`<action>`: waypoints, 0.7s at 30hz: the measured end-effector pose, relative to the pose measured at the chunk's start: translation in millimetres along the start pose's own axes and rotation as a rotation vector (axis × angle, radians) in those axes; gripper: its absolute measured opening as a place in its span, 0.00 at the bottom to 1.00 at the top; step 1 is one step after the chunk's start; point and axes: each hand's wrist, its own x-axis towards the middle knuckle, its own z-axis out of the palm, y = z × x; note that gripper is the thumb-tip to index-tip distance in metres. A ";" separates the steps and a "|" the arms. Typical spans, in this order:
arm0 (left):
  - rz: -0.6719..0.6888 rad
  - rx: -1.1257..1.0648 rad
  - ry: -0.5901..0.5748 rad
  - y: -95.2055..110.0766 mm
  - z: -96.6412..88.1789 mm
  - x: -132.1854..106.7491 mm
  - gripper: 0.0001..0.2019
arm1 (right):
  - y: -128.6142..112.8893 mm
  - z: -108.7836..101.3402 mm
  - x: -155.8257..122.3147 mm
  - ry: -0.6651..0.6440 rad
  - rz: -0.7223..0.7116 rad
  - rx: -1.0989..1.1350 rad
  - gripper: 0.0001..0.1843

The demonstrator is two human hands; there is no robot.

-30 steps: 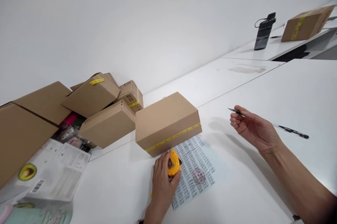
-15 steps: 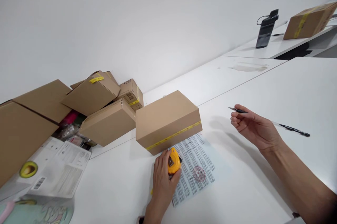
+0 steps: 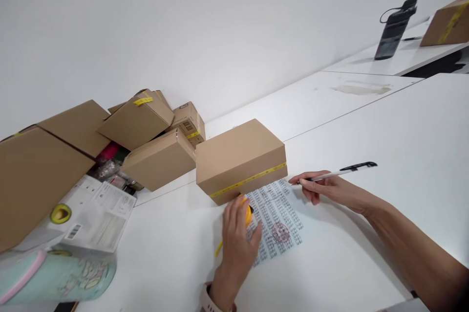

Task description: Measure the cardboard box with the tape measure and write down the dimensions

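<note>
My left hand (image 3: 238, 234) lies with bent fingers over a yellow tape measure (image 3: 249, 214), its thumb a little apart. Most of the tape measure is hidden under the fingers, and a strip of yellow tape (image 3: 219, 248) sticks out to the left of the hand. Beneath is a light blue sheet (image 3: 271, 226) with rows of dark writing and a round red stamp. At its upper right corner, my right hand (image 3: 322, 186) is closed on a pen (image 3: 339, 173), tip pointing left. A closed cardboard box (image 3: 242, 158) with yellow tape stands just behind the sheet.
More cardboard boxes (image 3: 161, 158) are piled at the left by the wall. In front of them lie a white package (image 3: 98, 219) with an avocado picture and a mint-green bottle (image 3: 73, 278). A dark water bottle (image 3: 394, 33) and a taped box (image 3: 447, 23) stand far right.
My right hand has moved left and down to the sheet's corner, and the pen's tip has come down beside it. My left thumb has come away from the tape measure. The view has shifted slightly.
</note>
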 end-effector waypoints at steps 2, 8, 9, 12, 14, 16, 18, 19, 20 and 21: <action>0.066 -0.109 -0.173 17.2 3.5 0.3 0.21 | 4.6 6.4 7.1 0.059 -0.029 -0.073 0.25; 0.037 -0.132 -0.750 46.9 13.0 9.0 0.40 | 28.9 17.4 25.4 0.170 -0.035 -0.107 0.27; 0.043 -0.109 -0.782 47.2 13.5 10.4 0.41 | 32.1 20.1 24.9 0.175 -0.039 -0.091 0.26; 0.050 -0.095 -0.792 45.0 14.1 12.2 0.40 | 39.4 31.8 14.1 0.183 -0.069 -0.047 0.23; 0.036 -0.127 -0.767 43.0 14.6 11.8 0.40 | 43.3 41.4 1.0 0.207 -0.096 -0.037 0.22; 0.011 -0.183 -0.723 41.4 15.3 11.0 0.37 | 46.5 50.6 -13.1 0.248 -0.120 -0.051 0.21; -0.025 -0.248 -0.668 39.9 16.1 10.1 0.31 | 48.5 58.0 -24.7 0.283 -0.115 -0.100 0.21; -0.039 -0.277 -0.644 39.2 16.6 9.6 0.29 | 49.0 60.8 -28.8 0.290 -0.102 -0.136 0.21; -0.047 -0.300 -0.619 38.3 17.1 8.9 0.26 | 49.1 63.0 -31.8 0.290 -0.087 -0.175 0.21; -0.046 -0.314 -0.593 37.3 17.8 8.1 0.24 | 49.0 64.5 -33.7 0.286 -0.075 -0.209 0.20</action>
